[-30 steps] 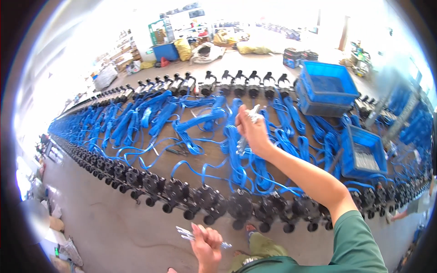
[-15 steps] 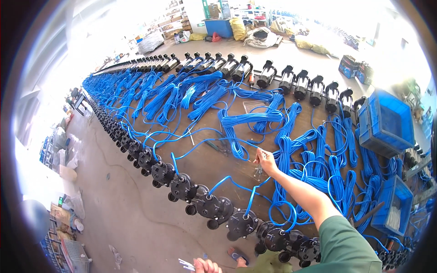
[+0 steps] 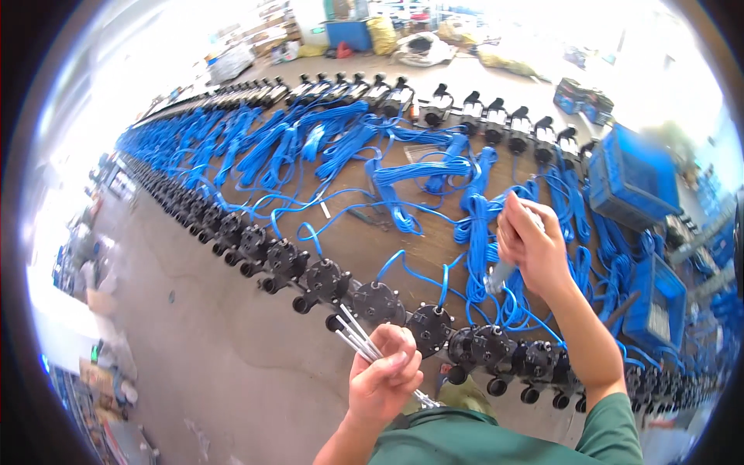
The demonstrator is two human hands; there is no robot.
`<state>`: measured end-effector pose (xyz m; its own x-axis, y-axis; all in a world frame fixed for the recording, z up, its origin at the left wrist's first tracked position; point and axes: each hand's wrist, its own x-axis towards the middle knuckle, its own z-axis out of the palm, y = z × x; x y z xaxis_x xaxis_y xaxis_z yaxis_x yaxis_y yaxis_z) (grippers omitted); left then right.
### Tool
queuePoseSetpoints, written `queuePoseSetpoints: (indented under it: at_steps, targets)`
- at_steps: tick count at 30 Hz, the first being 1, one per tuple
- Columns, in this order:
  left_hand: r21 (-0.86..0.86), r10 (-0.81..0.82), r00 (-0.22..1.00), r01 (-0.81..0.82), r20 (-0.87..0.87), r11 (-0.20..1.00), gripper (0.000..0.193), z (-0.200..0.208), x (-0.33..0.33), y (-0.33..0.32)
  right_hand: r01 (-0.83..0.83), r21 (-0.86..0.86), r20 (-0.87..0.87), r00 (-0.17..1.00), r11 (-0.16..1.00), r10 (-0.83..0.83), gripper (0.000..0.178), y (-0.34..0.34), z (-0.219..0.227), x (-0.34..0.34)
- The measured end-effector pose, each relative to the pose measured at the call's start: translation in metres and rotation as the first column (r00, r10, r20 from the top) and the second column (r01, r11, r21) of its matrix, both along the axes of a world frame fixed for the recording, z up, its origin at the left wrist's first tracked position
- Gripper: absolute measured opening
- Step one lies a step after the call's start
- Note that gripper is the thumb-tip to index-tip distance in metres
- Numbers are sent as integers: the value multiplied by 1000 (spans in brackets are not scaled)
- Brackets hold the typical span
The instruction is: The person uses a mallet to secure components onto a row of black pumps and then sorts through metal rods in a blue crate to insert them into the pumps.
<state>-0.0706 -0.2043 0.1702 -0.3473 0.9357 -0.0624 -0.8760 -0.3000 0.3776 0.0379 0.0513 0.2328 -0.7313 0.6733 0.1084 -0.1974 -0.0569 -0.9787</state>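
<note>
Fingers of the left hand are grasping silver rods mid-length, presumably for balance; the right hand is clenching silvery pieces.

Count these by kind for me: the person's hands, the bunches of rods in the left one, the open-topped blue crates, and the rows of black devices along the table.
Hands: 2 (left hand, right hand)
Bunches of rods: 1
Open-topped crates: 2 (upper crate, lower crate)
Device rows: 2 (near row, far row)
Total: 7

The right hand's blurred silvery item isn't counted.
</note>
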Motion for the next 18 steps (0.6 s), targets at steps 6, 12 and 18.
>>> queuePoseSetpoints:
  at_steps: [6, 12, 18]
  targets:
    - [124, -219, 972, 228, -85, 966, 33, 2, -3, -16, 76, 66, 171, 981, 995, -86, 23, -135, 6, 57]
    - [125, -302, 942, 320, -147, 939, 30, -1, -4, -35, 115, 248, 140, 978, 962, -153, 18, -217, -30, 53]
    - [167, -232, 941, 277, -245, 946, 32, -6, -12, -64, 194, 447, 45, 970, 873, -239, 26, -249, -39, 48]
